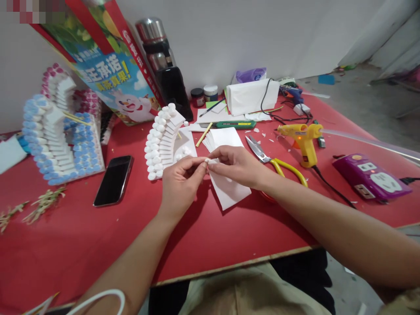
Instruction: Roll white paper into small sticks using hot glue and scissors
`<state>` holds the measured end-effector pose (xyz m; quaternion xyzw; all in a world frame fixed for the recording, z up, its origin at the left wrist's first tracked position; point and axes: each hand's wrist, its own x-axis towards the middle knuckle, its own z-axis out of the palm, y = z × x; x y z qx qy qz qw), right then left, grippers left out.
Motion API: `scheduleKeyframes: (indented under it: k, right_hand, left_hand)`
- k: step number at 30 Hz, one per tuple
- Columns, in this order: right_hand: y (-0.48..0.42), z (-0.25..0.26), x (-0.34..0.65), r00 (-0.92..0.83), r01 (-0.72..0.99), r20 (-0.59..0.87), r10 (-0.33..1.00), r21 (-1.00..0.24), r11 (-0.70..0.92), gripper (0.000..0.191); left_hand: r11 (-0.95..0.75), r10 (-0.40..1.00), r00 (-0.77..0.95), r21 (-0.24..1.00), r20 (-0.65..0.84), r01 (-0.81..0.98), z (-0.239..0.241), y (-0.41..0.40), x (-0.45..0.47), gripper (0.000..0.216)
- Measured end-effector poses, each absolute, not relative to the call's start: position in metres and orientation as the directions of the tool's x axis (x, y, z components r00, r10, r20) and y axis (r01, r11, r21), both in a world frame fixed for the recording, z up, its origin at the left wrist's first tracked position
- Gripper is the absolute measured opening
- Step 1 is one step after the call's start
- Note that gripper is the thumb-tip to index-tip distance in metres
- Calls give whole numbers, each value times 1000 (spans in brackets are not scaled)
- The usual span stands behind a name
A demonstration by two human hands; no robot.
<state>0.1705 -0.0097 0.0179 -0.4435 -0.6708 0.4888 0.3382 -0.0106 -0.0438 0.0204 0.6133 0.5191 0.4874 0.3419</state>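
My left hand (180, 188) and my right hand (234, 164) meet over the table, fingertips pinched together on a small white piece (207, 160). Its exact kind is too small to make out. Under my right hand lies folded white paper (229, 192). Just left of the fingers stands a curved, stepped white model (162, 142), its outer edge lined with round white pieces. A few loose white pieces (183, 152) sit beside it, partly behind my left hand. Yellow-handled scissors (278, 166) lie right of my right hand, partly hidden by it.
A yellow glue gun (303, 140) with a lit orange light and a purple power strip (372, 177) are at the right. A green cutter knife (234, 124) lies behind the paper. At the left are a black phone (113, 180) and a blue-and-white stepped model (62, 140).
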Motion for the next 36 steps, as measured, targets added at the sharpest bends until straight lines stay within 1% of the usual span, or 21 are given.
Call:
scheduleKeyframes:
  k: [3,6,10,13,18,20,22,24,27,29,30,32,33,34,36]
  right_hand:
    - [-10,18,170,-322,232,0,947,-970,78,27]
    - [-14,20,167,-301,191,23,953,-978,84,25]
    - [-23,25,162,-256,157,81,963,-980,124,21]
    - [-28,25,160,-245,157,139,960,-971,180,22]
    - [-26,24,160,-256,156,149,955,-969,193,25]
    - [-24,24,162,-250,159,153,956,-968,197,26]
    - [-22,25,164,-254,159,171,952,-963,215,26]
    - [-22,26,166,-270,175,196,943,-953,248,24]
    - [-22,27,170,-309,227,261,915,-914,337,20]
    - [-22,27,171,-342,281,303,889,-870,405,19]
    - [-22,27,172,-360,319,317,878,-842,435,19]
    - [-22,26,173,-399,404,329,856,-775,486,18]
    - [-22,25,173,-421,444,332,844,-737,511,18]
    - [-22,24,173,-441,475,335,833,-700,533,18]
    - [-22,23,173,-466,521,337,818,-642,562,18]
  left_hand:
    - [-257,961,-9,904,277,343,20,-45,-10,11]
    - [-340,931,15,853,364,397,20,-46,-8,10]
    - [-487,841,72,694,535,531,21,-48,-4,10]
    - [-555,772,112,577,626,599,20,-47,-4,11]
    - [-651,656,254,362,711,667,14,-44,-10,21]
    - [-674,634,297,321,715,666,13,-45,-12,27]
    - [-672,652,298,349,697,653,15,-46,-12,29]
    - [-646,705,255,452,661,616,19,-47,-11,26]
    - [-542,830,163,705,533,457,24,-46,-13,17]
    - [-403,915,124,866,383,295,26,-42,-15,12]
    - [-316,948,116,924,297,215,26,-40,-16,10]
    - [-154,983,114,982,142,110,24,-37,-18,10]
    - [-96,990,114,991,84,98,23,-35,-18,11]
    - [-65,993,110,992,53,108,22,-35,-18,11]
    - [-91,992,98,982,76,166,21,-35,-18,10]
